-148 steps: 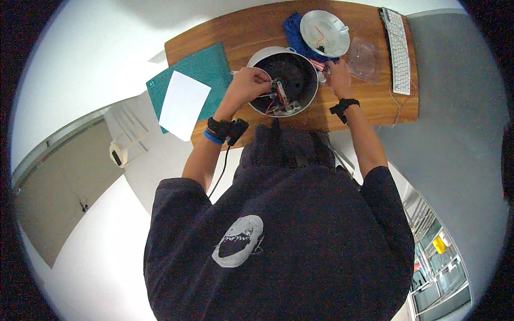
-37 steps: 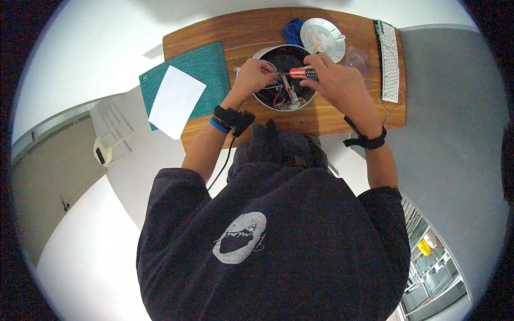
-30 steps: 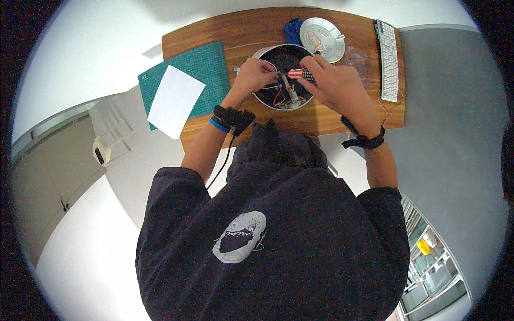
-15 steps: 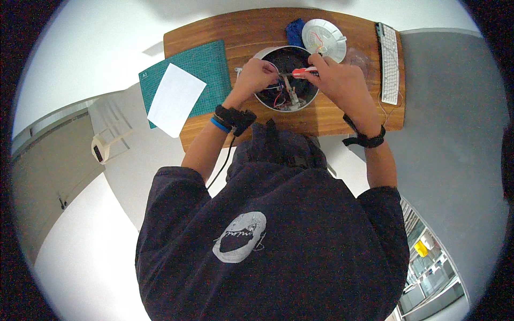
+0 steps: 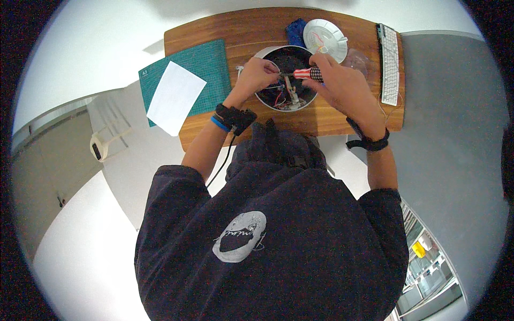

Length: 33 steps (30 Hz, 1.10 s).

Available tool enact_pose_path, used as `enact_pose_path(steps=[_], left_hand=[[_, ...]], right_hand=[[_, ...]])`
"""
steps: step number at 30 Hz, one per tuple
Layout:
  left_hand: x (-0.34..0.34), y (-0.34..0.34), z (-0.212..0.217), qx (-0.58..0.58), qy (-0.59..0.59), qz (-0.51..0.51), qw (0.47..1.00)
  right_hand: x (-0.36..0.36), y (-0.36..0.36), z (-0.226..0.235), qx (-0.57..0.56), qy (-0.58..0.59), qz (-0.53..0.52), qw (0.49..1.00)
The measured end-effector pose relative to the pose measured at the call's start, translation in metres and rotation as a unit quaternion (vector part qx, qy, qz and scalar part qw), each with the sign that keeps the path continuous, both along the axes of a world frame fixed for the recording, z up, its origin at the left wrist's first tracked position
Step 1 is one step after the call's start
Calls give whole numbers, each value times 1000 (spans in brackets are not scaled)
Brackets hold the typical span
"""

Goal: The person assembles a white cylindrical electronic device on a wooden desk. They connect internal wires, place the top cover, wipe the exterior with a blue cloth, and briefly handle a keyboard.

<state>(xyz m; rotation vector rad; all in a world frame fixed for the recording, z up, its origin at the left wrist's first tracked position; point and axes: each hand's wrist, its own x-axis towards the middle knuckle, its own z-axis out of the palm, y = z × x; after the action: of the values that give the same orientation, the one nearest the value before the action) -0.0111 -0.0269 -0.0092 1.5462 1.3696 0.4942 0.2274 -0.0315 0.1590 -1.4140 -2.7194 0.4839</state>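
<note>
White round pot-like housing with a dark interior [image 5: 292,55] sits, in the head view, near your edge of the brown wood-grain table [image 5: 241,32], both your hands meeting over it. Your right hand [image 5: 342,80] comes in from the housing's right, thumb and fingers wrapped around the ribbed-looking red, white and black handle of a screwdriver [image 5: 303,74]. Your left hand [image 5: 256,76] lies over the housing's left rim, thumb and fingertips pressed together in a pinch by the thin shaft's far end; what they pinch is too small to tell.

The step in hand looks like working a small fastener or connection inside the housing. The next move likely calls for a steady left pinch and the tip kept seated while the handle turns.

Below the shaft, inside the housing, stand a stiff off-white narrow bar [image 5: 290,88] and thin, flexible red wires [image 5: 278,99]. Beyond the housing to its right lie a shallow, pale ridged disc [image 5: 325,41] with loose wires, a crumpled blue cloth-like bundle [image 5: 295,32] and a filmy clear plastic piece [image 5: 357,60].
</note>
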Motion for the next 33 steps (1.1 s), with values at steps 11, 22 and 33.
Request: enact_pose_path(steps=[11, 22, 33], left_hand=[[-1, 2, -6, -1, 12, 7, 1000], [-1, 3, -8, 1, 13, 11, 1000], [0, 2, 7, -16, 16, 21, 1000]], right_hand=[[6, -1, -1, 32, 46, -13, 998], [5, 0, -9, -2, 38, -14, 999], [-4, 4, -1, -28, -90, -13, 995]])
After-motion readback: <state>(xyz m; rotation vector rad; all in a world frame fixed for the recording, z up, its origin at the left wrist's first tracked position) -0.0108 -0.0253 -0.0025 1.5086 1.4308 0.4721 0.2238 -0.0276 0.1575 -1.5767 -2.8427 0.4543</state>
